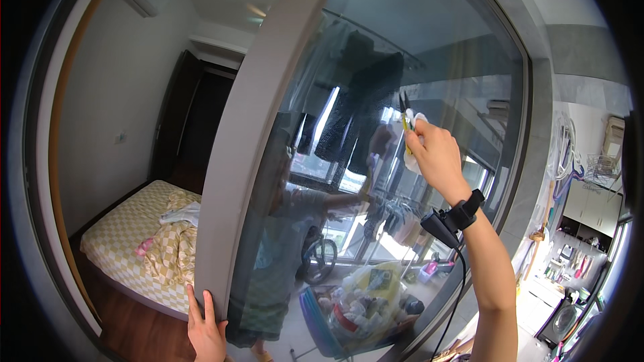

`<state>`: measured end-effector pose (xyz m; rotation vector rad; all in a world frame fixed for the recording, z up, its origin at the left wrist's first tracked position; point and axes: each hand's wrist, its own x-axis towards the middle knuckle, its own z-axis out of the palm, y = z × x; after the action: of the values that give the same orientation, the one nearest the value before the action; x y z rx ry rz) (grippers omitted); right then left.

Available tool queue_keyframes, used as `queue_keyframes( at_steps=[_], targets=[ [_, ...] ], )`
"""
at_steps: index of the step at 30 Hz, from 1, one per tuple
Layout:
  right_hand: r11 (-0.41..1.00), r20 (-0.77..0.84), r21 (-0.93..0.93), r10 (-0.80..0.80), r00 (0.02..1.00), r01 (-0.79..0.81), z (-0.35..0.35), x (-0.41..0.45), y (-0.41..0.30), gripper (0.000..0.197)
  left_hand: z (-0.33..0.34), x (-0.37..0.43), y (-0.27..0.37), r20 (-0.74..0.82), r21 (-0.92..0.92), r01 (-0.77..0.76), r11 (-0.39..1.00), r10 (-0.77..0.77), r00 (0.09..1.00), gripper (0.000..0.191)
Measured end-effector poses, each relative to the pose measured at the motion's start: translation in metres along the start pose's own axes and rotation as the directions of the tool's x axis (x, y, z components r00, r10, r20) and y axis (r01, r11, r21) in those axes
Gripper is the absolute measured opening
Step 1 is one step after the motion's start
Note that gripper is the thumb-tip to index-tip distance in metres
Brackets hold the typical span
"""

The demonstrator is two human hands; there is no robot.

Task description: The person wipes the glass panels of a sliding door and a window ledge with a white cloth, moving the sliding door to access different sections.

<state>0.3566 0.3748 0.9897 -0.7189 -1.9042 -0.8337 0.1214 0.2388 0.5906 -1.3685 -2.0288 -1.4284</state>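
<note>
My right hand (440,156) is closed around a slim yellow-handled tool (408,146) with a dark tip, held up close to a large glass pane (468,60). A crumpled white cloth or tissue (411,163) is bunched in the same hand. I cannot tell exactly what kind of tool it is, as the fingers cover part of it. Low down, my left hand (207,332) rests with spread fingers against the grey frame (236,125) of the sliding glass door. Fine droplets or smears mark the middle of the glass.
Left of the frame, an opening shows a bed (131,221) with checked bedding and a dark door (171,110). Reflections of hanging clothes, a bicycle wheel and a laundry heap fill the pane. A black cable (460,271) hangs from the device (448,221) on my right wrist.
</note>
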Motion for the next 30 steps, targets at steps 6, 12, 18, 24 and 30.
queue_keyframes(
  at_steps=[6,12,18,24,30],
  targets=[
    [0.927,-0.099,0.107,-0.349,0.932,0.358,0.028,-0.062,-0.048,0.011,-0.031,-0.002,0.04,-0.153,0.433,-0.017,0.901,0.092,0.984,0.059],
    [0.622,0.097,0.486,-0.737,0.669,0.614,0.049,-0.183,-0.133,0.012,0.023,-0.023,0.064,0.11,-0.994,0.109,0.024,0.063,0.992,0.1],
    [0.506,0.062,0.598,-0.802,0.594,0.622,0.069,-0.213,-0.135,0.013,-0.02,-0.013,0.092,0.479,-0.7,0.406,-0.588,0.036,0.877,0.038],
    [0.846,-0.103,0.191,-0.487,0.867,0.498,0.021,-0.049,-0.039,0.021,-0.033,-0.015,0.086,0.486,-0.793,0.394,-0.465,-0.091,0.869,0.033],
    [0.976,-0.331,0.136,-0.116,0.937,0.168,0.017,0.043,0.025,0.037,-0.022,-0.019,0.085,0.407,-0.853,0.372,-0.366,-0.021,0.913,0.03]
  ],
)
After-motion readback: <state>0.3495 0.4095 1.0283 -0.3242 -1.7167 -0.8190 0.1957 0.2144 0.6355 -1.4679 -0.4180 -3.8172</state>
